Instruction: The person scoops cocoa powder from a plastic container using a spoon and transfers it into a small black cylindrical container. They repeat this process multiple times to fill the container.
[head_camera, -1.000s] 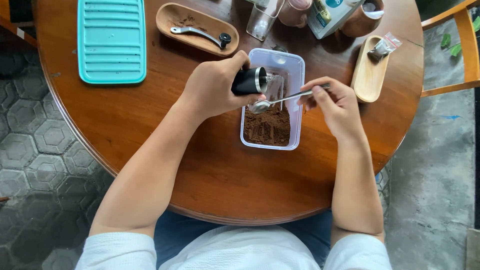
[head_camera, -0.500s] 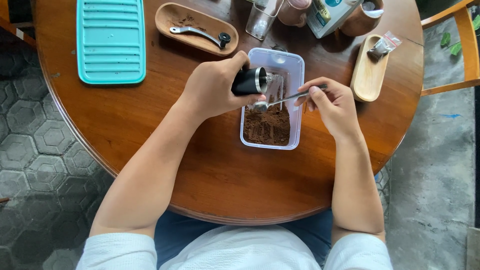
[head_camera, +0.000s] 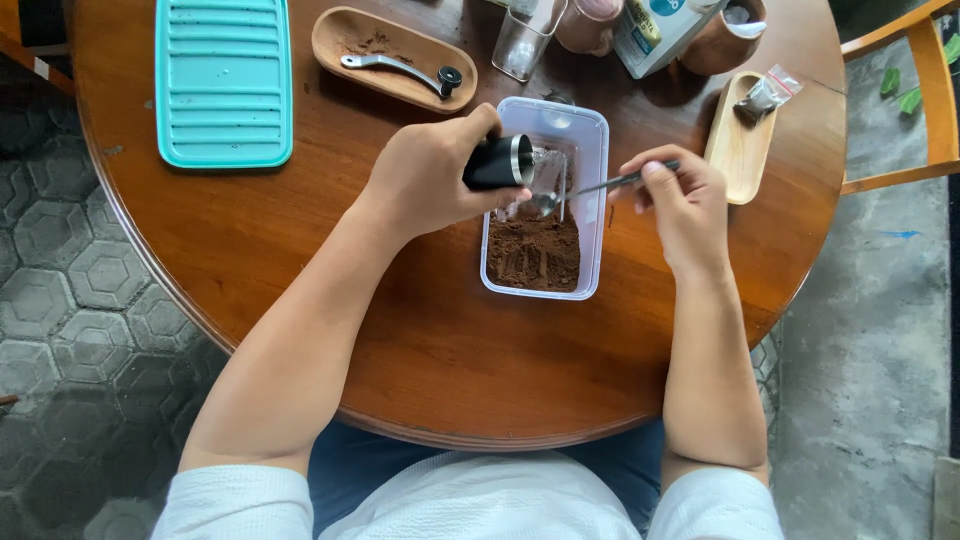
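Over the clear tub (head_camera: 592, 130), left hand (head_camera: 430, 175) grips a black cup (head_camera: 497, 163), right hand (head_camera: 685, 200) pinches a spoon (head_camera: 580, 190), seemingly clear of its rim.

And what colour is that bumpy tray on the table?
The ridged tray is teal, clearest in the head view.

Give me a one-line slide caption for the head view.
Left hand tilts black cylinder over clear tub of brown powder; right hand holds spoon.

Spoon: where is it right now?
Head view: the spoon is in the right hand, its bowl over the clear plastic container of brown powder, beside the black cylinder in the left hand.
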